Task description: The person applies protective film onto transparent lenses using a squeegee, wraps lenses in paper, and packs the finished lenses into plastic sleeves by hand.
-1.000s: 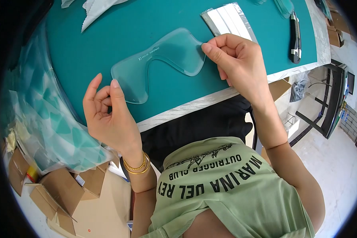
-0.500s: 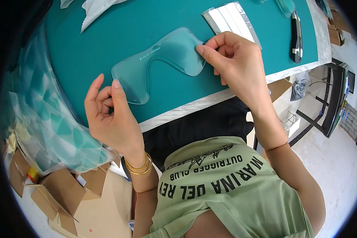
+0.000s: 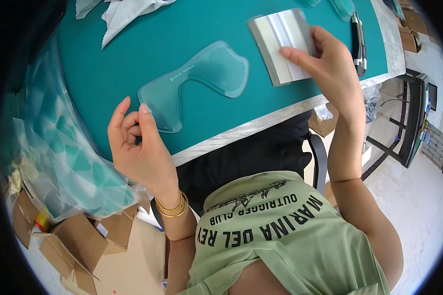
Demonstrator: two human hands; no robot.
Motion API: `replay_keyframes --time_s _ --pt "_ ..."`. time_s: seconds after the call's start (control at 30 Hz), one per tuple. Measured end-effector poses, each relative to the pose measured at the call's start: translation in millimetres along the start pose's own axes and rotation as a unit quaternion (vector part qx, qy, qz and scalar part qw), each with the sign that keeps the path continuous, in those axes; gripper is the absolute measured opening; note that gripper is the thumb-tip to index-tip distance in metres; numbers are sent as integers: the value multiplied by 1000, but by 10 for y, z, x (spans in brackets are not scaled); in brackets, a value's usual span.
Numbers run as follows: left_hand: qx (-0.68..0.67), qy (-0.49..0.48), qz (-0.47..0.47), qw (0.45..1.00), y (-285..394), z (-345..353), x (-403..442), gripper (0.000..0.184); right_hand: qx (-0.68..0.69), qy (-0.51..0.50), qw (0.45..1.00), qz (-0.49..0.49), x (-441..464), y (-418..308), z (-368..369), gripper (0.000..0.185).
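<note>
The clear lens [image 3: 162, 101] lies on the teal mat [image 3: 98, 73] covering the table [image 3: 221, 136], its left end at the left hand [image 3: 138, 145]; the thumb overlaps that edge, fingers half-curled, and I cannot tell whether they pinch it. Beyond its right end, the right hand [image 3: 332, 73] pinches a white-and-silver packet [image 3: 270, 46]. A cutter [image 3: 360, 49] lies just past that hand, a grey cloth [image 3: 125, 18] behind the lens, cardboard boxes [image 3: 79, 241] below left.
</note>
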State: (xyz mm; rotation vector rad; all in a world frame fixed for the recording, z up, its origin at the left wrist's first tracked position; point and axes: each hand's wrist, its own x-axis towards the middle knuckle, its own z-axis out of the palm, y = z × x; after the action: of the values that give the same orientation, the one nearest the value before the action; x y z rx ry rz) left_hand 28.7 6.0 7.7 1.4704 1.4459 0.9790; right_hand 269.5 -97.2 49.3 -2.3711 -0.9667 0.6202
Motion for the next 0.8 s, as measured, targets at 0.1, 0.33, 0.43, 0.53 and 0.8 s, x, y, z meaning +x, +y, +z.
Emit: replay_keyframes --time_s 0.1,0.33,0.43,0.53,0.8 --pt "-1 1 -1 1000 5 1 0 25 125 -39 991 -21 -49 -182 34 42" --pt "9 -6 12 1000 -13 -8 1 24 -44 37 993 -104 -128 -472 244 28" --pt "-2 -13 5 1000 -4 -16 5 25 -39 55 996 -66 -157 -404 220 28" --pt "-4 -13 -7 1000 16 -17 2 25 -2 66 995 -70 -167 -265 188 29" --pt "-22 -33 -3 999 32 -46 46 27 66 4 997 -36 -231 -358 276 32"
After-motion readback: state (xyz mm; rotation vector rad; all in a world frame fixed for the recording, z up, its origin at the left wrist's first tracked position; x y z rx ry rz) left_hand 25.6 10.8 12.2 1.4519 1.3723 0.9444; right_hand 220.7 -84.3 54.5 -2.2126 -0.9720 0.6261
